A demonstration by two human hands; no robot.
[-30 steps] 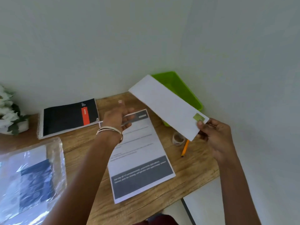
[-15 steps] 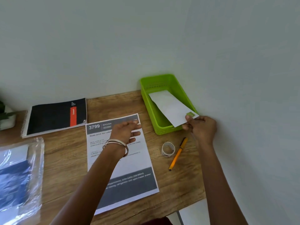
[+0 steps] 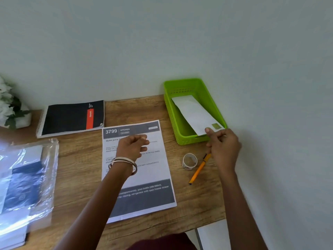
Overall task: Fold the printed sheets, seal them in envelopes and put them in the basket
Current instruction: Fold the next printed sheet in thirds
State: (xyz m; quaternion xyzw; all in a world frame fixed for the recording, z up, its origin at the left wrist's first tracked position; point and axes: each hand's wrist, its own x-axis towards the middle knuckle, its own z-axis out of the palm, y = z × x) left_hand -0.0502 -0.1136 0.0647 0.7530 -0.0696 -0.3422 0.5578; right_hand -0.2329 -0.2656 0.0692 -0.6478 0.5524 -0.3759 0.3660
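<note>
A white envelope [image 3: 192, 112] with a small green stamp lies slanted inside the green basket [image 3: 173, 112] at the table's back right, its near end resting on the basket's front rim. My right hand [image 3: 222, 145] is at that near end and pinches the edge between thumb and fingers. A printed sheet [image 3: 144, 177] headed "3799 KITCHEN" lies flat in the middle of the table. My left hand [image 3: 132, 147], with bangles on the wrist, is over the sheet's upper part, fingers loosely curled and holding nothing.
A roll of clear tape [image 3: 189, 161] and an orange pen [image 3: 199, 169] lie in front of the basket. A black spiral notebook [image 3: 72, 118] is at the back. A clear plastic pack of paper [image 3: 23, 181] is on the left, white flowers [image 3: 9, 107] at far left. A wall runs along the right.
My right hand brought the envelope down from the air into the green basket. My left hand dropped from in front of me to over the printed sheet.
</note>
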